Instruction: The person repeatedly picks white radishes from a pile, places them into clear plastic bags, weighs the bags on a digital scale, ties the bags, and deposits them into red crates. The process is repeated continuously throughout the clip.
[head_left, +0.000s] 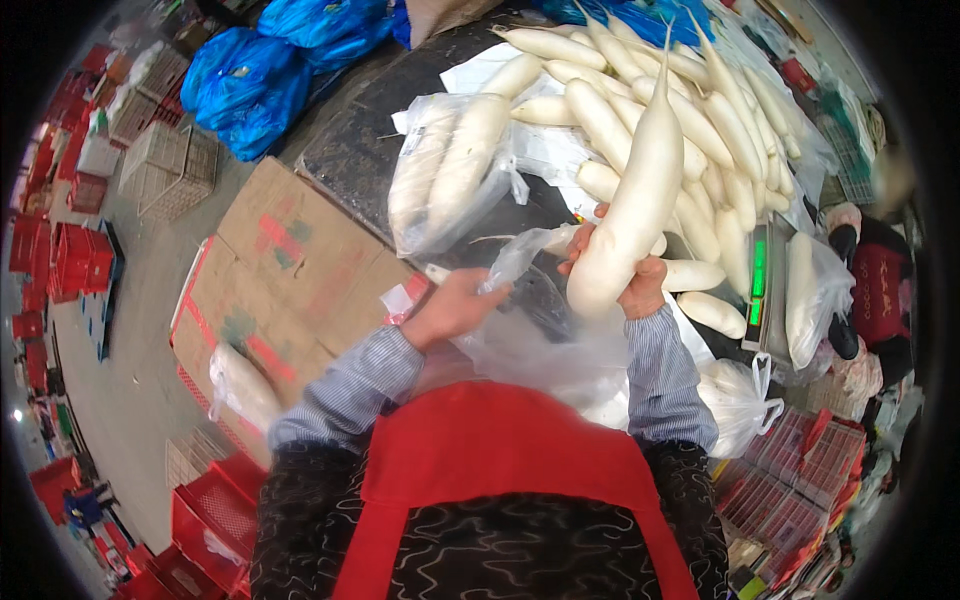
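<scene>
In my right hand [645, 288] is a large white daikon [640, 205], its thick end low and its thin root tip pointing up and away. The fingers wrap round the thick end. My left hand [455, 308] is closed on the edge of a clear plastic bag [515, 262], left of the daikon. The bag's loose film hangs below, in front of my red apron [500, 440]. The daikon's thick end is just right of the bag. Beyond both hands lies a pile of loose daikons [715, 140]. A tied clear bag of daikons [445, 175] rests at the left of the pile.
A scale with a green-lit display [757, 268] stands right of the pile, beside another bagged daikon [803, 300]. A flattened cardboard box [290, 270] is at my left, with blue bags [245, 90] beyond. Red crates [215, 505] stand at lower left. A white bag [738, 405] sits near my right sleeve.
</scene>
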